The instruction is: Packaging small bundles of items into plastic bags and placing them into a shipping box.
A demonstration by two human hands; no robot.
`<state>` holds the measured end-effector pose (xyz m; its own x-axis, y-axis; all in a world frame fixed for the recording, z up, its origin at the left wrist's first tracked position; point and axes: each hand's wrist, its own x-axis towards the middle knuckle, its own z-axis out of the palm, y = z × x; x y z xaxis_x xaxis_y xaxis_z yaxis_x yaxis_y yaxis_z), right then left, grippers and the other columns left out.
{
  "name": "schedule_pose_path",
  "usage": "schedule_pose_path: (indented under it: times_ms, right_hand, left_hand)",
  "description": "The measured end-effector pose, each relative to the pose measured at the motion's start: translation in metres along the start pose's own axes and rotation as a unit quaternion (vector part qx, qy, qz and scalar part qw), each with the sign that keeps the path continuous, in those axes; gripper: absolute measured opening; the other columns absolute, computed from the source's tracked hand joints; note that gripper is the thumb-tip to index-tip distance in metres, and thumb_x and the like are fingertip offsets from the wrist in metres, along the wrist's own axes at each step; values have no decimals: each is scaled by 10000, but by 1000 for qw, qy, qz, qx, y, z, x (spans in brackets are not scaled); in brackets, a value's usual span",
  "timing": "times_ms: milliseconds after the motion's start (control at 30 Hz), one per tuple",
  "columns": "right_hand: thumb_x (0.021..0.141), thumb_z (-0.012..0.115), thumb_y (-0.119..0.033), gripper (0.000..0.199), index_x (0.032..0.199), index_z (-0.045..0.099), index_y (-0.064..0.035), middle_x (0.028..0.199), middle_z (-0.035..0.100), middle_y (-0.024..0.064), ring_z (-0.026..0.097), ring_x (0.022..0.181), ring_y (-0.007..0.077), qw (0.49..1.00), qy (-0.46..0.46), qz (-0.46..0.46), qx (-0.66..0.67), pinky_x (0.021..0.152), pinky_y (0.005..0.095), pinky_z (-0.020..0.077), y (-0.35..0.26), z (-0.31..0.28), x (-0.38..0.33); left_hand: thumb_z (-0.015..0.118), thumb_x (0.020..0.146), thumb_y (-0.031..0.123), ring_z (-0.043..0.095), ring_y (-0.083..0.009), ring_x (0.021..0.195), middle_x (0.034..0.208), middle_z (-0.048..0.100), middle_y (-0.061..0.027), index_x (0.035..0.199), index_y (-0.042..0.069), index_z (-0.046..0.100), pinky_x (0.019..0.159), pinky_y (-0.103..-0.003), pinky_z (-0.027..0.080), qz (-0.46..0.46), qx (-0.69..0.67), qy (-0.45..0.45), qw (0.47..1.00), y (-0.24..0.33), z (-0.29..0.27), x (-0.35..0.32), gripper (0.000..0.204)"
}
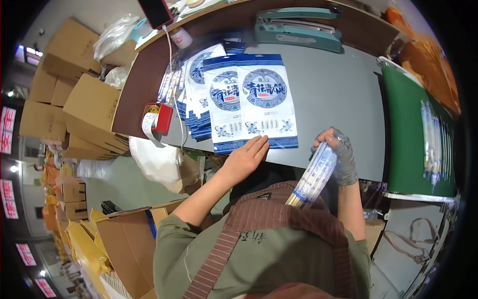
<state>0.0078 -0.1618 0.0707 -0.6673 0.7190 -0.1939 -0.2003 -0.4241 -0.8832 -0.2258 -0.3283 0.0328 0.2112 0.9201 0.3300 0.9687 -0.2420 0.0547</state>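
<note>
My left hand (247, 158) lies with fingers stretched out on the lower edge of a white-and-blue printed plastic bag (269, 117). A second bag (222, 107) of the same kind sits partly under it to the left. On the right, just off the table's front edge, my right hand (343, 157) is closed around a bundle of chopsticks (314, 174) in clear-and-blue wrappers. The bundle tilts, its lower end toward my apron. Grey wrapping covers much of the right hand and wrist.
More bags (201, 74) are piled on the left of the grey table (338, 94). A teal hand sealer (298, 32) stands at the back. Wrapped chopsticks (432, 142) lie on a green belt (406, 124) at right. A red label box (163, 119) and white cable (178, 107) are at left.
</note>
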Motion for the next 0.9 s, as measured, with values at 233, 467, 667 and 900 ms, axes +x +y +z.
schedule_pose_path:
  times_ms: [233, 467, 667, 900]
  right_hand:
    - [824, 633, -290, 253, 847, 586, -43, 783, 633, 103, 617, 660, 164, 1000, 8, -17, -6, 594, 289, 529, -11, -15, -21]
    - [820, 638, -290, 256, 844, 588, -40, 782, 630, 102, 613, 667, 164, 999, 28, -18, 12, 614, 279, 522, -9, -29, -31]
    - [823, 642, -283, 255, 850, 587, -36, 795, 631, 109, 614, 675, 168, 999, 26, -29, 20, 619, 276, 518, -9, -29, -43]
    - [834, 631, -288, 263, 862, 580, -32, 804, 631, 120, 615, 686, 173, 997, 55, -45, 25, 631, 282, 519, -6, -40, -60]
  left_hand:
    - [661, 785, 102, 600, -300, 1012, 1132, 599, -135, 1182, 3, 550, 801, -358, 529, -93, -121, 13, 988, 14, 0, 34, 424]
    - [658, 784, 48, 607, -289, 994, 1117, 605, -126, 1149, 4, 590, 804, -351, 530, 10, -99, -4, 995, 46, -1, 9, 374]
    - [651, 834, 72, 634, -269, 792, 909, 654, -125, 1006, 17, 656, 655, -332, 497, -154, -189, -13, 970, 30, 20, 55, 181]
    - [676, 858, 166, 588, -172, 674, 759, 656, -126, 946, -24, 682, 641, -292, 463, -187, -419, -81, 885, 30, 20, 97, 210]
